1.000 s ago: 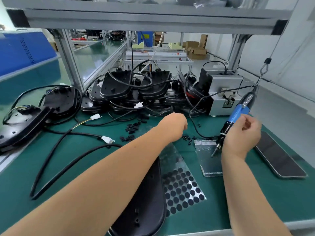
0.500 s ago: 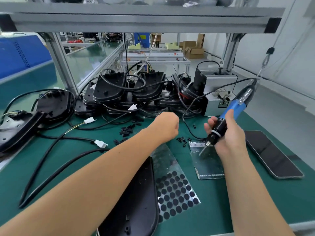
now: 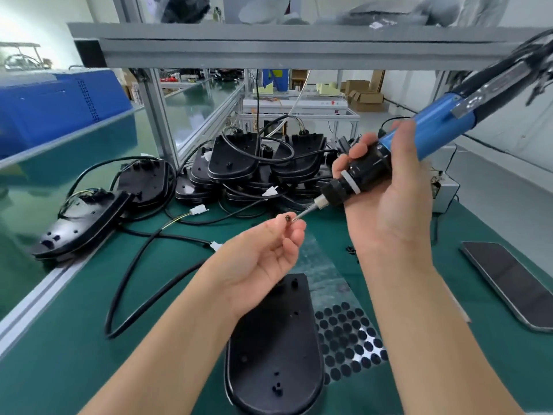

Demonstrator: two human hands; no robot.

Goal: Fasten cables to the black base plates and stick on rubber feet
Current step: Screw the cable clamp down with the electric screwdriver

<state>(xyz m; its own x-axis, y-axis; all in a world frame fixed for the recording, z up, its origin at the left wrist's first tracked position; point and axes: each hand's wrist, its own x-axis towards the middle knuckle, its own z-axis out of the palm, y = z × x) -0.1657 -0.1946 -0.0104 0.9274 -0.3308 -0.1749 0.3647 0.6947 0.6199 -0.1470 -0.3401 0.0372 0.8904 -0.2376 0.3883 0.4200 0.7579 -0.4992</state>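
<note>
My left hand (image 3: 263, 262) is raised palm-up above the bench and pinches a small dark screw (image 3: 287, 218) at its fingertips. My right hand (image 3: 386, 205) grips a blue and black electric screwdriver (image 3: 431, 136), whose bit tip touches the screw. A black base plate (image 3: 275, 345) lies flat on the green mat just below my hands. Beside it on the right lies a clear sheet of round black rubber feet (image 3: 347, 339). A loose black cable (image 3: 137, 283) with a white plug curls on the mat at the left.
A pile of black plates with cables (image 3: 257, 166) fills the back of the bench, with two more plates (image 3: 86, 217) at the left edge. A dark phone (image 3: 511, 283) lies at the right. Small black screws (image 3: 351, 251) are scattered behind my right wrist. A grey frame beam (image 3: 269, 46) runs overhead.
My left hand lifted off the bench with a screw and turned palm-up. My right hand raised the screwdriver and brought its bit to the screw. The view moved closer.
</note>
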